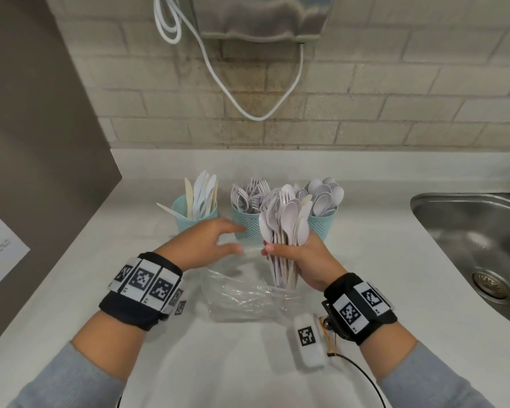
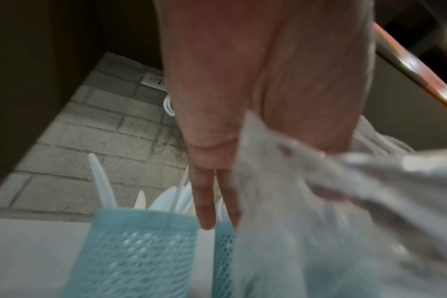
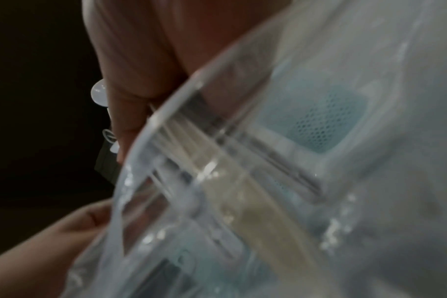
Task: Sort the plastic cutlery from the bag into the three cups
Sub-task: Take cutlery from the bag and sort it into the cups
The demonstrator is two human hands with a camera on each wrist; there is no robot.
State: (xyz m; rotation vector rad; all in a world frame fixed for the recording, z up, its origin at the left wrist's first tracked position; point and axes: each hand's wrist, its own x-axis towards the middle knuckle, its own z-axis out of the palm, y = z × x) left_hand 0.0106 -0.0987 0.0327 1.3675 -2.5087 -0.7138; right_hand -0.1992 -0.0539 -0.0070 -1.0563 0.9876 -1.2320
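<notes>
Three teal mesh cups stand in a row at the back of the counter: the knife cup (image 1: 193,214) (image 2: 138,252), the fork cup (image 1: 246,226) (image 2: 223,252) and the spoon cup (image 1: 323,226). My right hand (image 1: 287,250) (image 3: 130,113) grips an upright bundle of white and beige cutlery (image 1: 284,225) (image 3: 217,181), mostly spoons, in front of the fork and spoon cups. The handles' lower ends stand in the crumpled clear bag (image 1: 242,293) (image 2: 319,231) (image 3: 345,201). My left hand (image 1: 239,238) (image 2: 217,211) is beside the bundle with straight, spread fingers at the bag's upper edge.
A steel sink (image 1: 468,231) takes up the right side of the counter (image 1: 100,275). A grey panel with a paper sheet (image 1: 0,245) borders the left. A white cable (image 1: 256,116) hangs on the brick wall. A white tagged device (image 1: 309,340) hangs by my right wrist.
</notes>
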